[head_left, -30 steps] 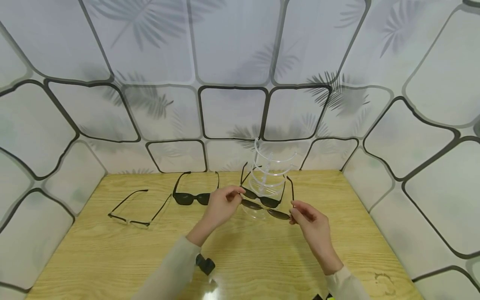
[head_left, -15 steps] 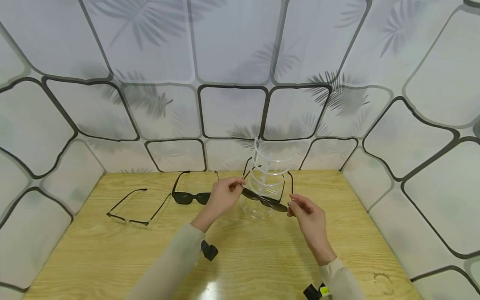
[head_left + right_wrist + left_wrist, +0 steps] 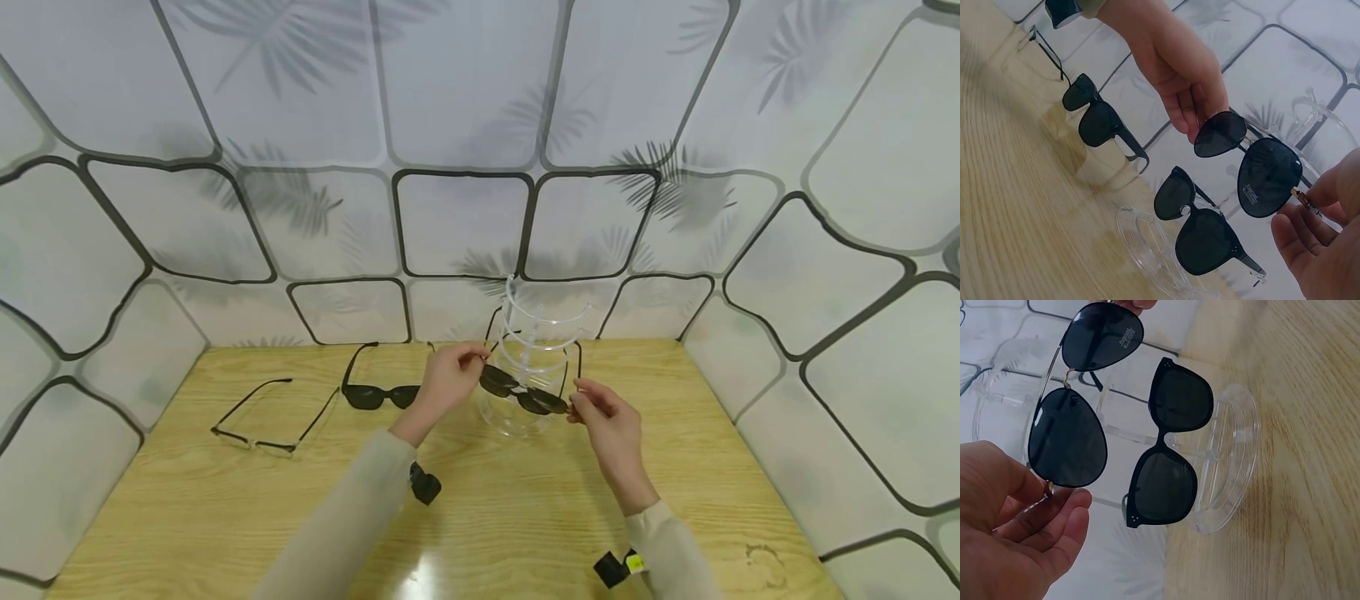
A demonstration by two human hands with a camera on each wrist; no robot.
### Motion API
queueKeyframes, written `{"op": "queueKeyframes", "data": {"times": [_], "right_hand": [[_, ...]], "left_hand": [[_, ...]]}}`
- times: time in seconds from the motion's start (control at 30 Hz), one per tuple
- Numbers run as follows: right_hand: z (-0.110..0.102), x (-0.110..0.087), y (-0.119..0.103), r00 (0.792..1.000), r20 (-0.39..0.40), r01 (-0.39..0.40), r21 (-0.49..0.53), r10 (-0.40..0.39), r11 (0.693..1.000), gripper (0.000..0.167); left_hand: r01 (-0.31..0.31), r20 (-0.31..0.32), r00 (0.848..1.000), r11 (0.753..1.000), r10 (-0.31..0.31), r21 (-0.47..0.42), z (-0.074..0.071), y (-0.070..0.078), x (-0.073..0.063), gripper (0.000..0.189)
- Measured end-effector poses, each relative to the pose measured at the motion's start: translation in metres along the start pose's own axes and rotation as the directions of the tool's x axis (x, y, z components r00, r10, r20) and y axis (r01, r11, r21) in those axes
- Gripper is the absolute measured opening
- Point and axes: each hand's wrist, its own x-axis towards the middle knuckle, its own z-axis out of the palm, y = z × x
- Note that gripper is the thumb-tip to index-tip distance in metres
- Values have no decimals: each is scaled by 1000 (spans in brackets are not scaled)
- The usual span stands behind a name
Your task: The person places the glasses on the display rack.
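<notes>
Aviator sunglasses (image 3: 1069, 437) with dark lenses and a thin metal frame are held level between both hands. My left hand (image 3: 447, 382) pinches one hinge end, and my right hand (image 3: 609, 425) pinches the other. They hover in front of a clear tiered display stand (image 3: 545, 321). Black thick-framed sunglasses (image 3: 1207, 240) sit on the stand's lower tier, below the aviators in the wrist views. From the head view the two pairs overlap, so most of the black pair is hidden there.
Left of the stand, another pair of black sunglasses (image 3: 367, 397) lies on the wooden table (image 3: 480, 517), its right side behind the left hand. Further left lie clear-lensed half-rim glasses (image 3: 255, 442). A patterned backdrop (image 3: 465, 225) rises behind the table.
Both hands have moved the aviator sunglasses up and back toward the stand, slightly leftward on the right side. In the head view they now cover the black pair on it.
</notes>
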Motion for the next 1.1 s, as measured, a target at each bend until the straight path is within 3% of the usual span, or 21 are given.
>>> {"op": "queueKeyframes", "data": {"times": [0.67,1.1], "right_hand": [[16,14,7,999,-45,-8,64,11,998,27],[21,19,11,999,-46,-5,97,10,995,32]], "left_hand": [[49,47,998,998,-51,48,4,-6,19,31],[13,36,999,996,-16,84,8,-12,28,32]]}}
